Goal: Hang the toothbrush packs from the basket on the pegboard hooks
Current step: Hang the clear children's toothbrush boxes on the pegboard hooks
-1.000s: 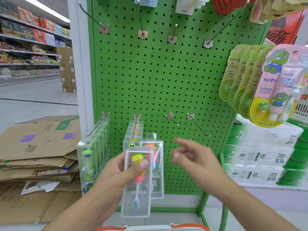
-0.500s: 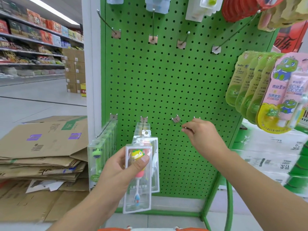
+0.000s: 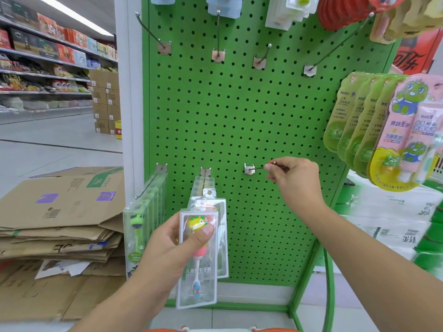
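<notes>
**Toothbrush pack held ready while the bare hook is steadied**

Toothbrush pack (image 3: 197, 257) sits in my left hand (image 3: 167, 248), below and left of the bare hook (image 3: 257, 167), which I'll use as the landmark. My thumb presses across the clear front, over the yellow-and-green character head, and the other fingers curl behind, so the pack stands upright with its top edge free. I judge that grip is chosen to leave the hanging hole clear for threading, though the hole on this pack is not plain to see.

My right hand (image 3: 293, 178) is at the hook itself, thumb and forefinger pinching the wire near its outer tip, the remaining fingers curled under. Holding it there probably steadies or straightens the wire so the pack can slide on.

Left of the hook, on the next peg, a row of clear packs (image 3: 208, 204) already hangs, directly behind the one I hold. Further left again, another peg carries green-headed packs (image 3: 143, 224). All of them are on the green pegboard (image 3: 239, 116). Well up and right of the hook hang green and pink toothpaste cards (image 3: 388, 130). Far left of it lies stacked flattened cardboard (image 3: 60, 212). Below the hook, at the bottom edge, an orange rim (image 3: 215, 329) shows, likely the basket.

The held pack is not yet hung; it needs lifting right to the hook's tip.
</notes>
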